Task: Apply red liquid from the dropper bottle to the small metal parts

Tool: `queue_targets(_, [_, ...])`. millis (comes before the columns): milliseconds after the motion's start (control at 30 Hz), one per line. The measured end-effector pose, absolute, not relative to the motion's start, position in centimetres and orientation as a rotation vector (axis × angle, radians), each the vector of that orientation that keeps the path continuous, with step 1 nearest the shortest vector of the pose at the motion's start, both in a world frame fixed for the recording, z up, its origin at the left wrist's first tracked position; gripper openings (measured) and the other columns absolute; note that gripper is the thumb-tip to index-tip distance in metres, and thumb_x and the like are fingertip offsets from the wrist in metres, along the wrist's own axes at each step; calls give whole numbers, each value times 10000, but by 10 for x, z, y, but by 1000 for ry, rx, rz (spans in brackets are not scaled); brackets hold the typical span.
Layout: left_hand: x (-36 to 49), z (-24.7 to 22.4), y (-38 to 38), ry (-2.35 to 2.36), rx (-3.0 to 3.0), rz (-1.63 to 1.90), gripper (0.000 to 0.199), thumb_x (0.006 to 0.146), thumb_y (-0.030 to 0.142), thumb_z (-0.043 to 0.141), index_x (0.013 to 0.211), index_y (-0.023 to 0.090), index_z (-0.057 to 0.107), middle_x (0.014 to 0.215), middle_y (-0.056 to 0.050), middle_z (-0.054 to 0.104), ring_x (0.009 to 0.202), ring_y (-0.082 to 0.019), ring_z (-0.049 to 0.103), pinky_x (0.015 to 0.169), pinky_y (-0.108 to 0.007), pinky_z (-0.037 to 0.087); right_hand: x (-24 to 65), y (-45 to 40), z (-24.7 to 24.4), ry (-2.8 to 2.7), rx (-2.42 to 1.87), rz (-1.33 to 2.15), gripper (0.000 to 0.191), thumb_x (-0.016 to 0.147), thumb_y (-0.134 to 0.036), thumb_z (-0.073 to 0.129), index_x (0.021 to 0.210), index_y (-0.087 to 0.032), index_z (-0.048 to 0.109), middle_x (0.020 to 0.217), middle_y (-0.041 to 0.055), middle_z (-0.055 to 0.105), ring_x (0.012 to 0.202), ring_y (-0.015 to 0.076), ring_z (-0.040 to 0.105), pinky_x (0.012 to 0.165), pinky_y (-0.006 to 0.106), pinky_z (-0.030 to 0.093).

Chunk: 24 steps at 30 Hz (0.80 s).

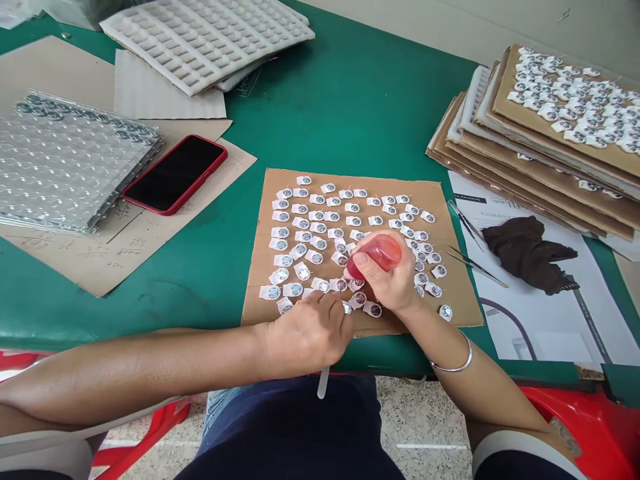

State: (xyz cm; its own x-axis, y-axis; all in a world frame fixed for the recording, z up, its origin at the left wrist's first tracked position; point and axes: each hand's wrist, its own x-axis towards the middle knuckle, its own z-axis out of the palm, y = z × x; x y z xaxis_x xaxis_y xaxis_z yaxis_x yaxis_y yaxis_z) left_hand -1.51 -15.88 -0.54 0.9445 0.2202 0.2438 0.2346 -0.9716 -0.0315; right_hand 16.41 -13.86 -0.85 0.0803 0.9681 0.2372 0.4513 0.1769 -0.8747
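A brown cardboard sheet (260,220) lies near the table's front edge, with rows of small white tabs (303,222) bearing round dark-and-silver pieces. Over its lower right part, my right hand (393,280) is wrapped round a soft red bulb (381,252). My left hand (317,330) is closed at the sheet's lower edge, its fingers round a thin tool whose pale handle (323,383) sticks out below the palm. The tips of the left fingers are close to the tabs; the tool's far end is hidden. One tab (445,312) sits alone at the lower right corner.
Left are a red-cased phone (176,173), clear trays (75,160) and written-on brown paper (105,267). A white moulded tray (210,37) is at the back. Right are stacked boards (560,160), two tweezers (477,265), a dark cloth (527,252) and a printed sheet (565,327).
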Motion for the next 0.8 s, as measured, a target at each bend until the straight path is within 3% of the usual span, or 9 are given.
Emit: queue_targets(800, [-13,-5,-156,-364,-3030,-423,128,797,33,420,721,124,469,658,-93,566,627,-211,553,551,-339,473,168,-138,3,-1678,-1322,470,196,717,-330,674,815,-222,543,715,-6,624,662,147,598,621,322,501])
